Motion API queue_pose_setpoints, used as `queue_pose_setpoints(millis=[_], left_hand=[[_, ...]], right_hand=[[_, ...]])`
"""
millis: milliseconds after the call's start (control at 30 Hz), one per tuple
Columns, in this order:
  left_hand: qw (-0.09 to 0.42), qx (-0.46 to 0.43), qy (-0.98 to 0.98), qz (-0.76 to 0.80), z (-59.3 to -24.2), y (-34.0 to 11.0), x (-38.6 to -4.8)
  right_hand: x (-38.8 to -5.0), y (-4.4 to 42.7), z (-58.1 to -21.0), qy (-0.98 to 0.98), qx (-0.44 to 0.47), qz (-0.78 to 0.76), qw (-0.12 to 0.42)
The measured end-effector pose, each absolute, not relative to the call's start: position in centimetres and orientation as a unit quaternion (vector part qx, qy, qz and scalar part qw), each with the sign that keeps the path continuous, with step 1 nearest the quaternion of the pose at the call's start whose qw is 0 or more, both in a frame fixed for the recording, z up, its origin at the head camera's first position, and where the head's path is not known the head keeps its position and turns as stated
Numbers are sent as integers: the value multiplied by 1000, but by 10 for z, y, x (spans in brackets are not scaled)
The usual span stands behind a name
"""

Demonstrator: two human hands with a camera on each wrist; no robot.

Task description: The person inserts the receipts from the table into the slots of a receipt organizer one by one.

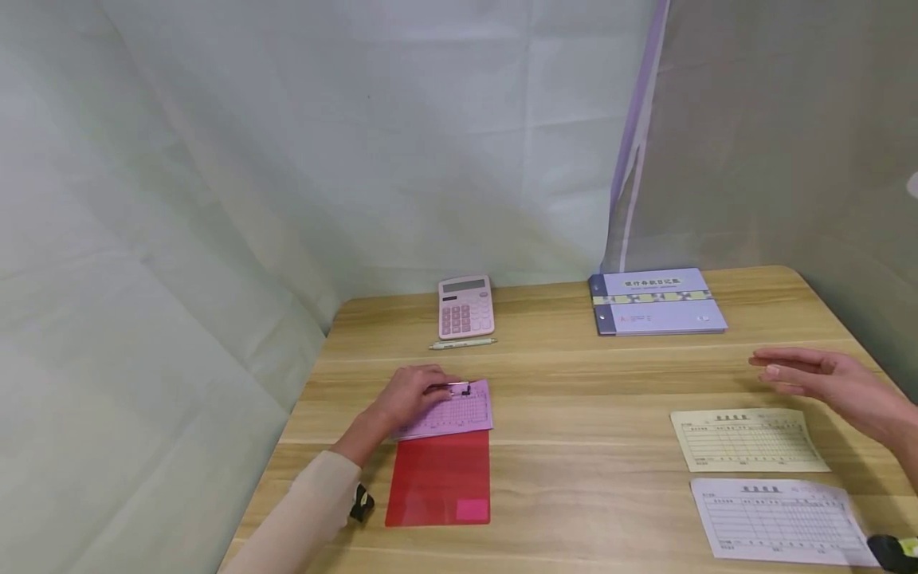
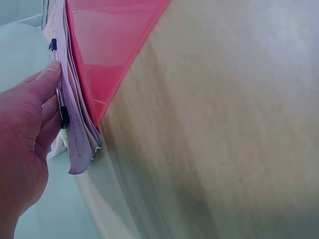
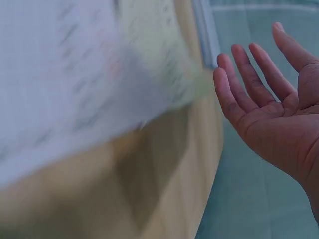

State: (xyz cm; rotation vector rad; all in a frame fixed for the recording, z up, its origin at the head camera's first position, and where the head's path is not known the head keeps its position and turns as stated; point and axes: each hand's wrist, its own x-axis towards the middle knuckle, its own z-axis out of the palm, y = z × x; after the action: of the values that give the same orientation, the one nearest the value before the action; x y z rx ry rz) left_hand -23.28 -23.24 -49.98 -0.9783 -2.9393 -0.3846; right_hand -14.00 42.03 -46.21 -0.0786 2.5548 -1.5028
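Note:
A red folder (image 1: pixel 439 482) lies on the left of the table, with pink printed slips (image 1: pixel 459 414) over its upper part. The left hand (image 1: pixel 416 396) grips the clip at the top of the slips; in the left wrist view its thumb and fingers (image 2: pixel 49 79) are on the clip beside the slips (image 2: pixel 75 114). Held above the table at the right, the right hand (image 1: pixel 839 391) is empty, its fingers extended. Below and left of it lie a yellow slip (image 1: pixel 749 441) and a white slip (image 1: pixel 782 520). The right wrist view shows the empty palm (image 3: pixel 274 119).
A pink calculator (image 1: pixel 465 307) stands at the back left, a pen (image 1: pixel 462 344) just in front of it. A blue-grey account book (image 1: pixel 656 303) lies at the back right. Pale curtains (image 1: pixel 445 143) hang behind the table.

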Motion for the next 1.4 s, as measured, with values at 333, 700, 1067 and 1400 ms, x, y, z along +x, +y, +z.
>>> queue_pose_setpoints(millis=[333, 700, 1067, 1400], left_hand=[[3, -297, -943, -149, -498, -232, -232], [7, -296, -939, -176, -500, -234, -233], [3, -283, -940, -192, -503, -234, -233], [10, -283, -941, -185, -504, -234, -232]], right_hand=[[-115, 447, -491, 886, 6, -452, 102], [-107, 441, -507, 920, 18, -388, 49], [-106, 435, -511, 932, 55, -357, 14], [-107, 437, -504, 920, 57, -387, 5]])
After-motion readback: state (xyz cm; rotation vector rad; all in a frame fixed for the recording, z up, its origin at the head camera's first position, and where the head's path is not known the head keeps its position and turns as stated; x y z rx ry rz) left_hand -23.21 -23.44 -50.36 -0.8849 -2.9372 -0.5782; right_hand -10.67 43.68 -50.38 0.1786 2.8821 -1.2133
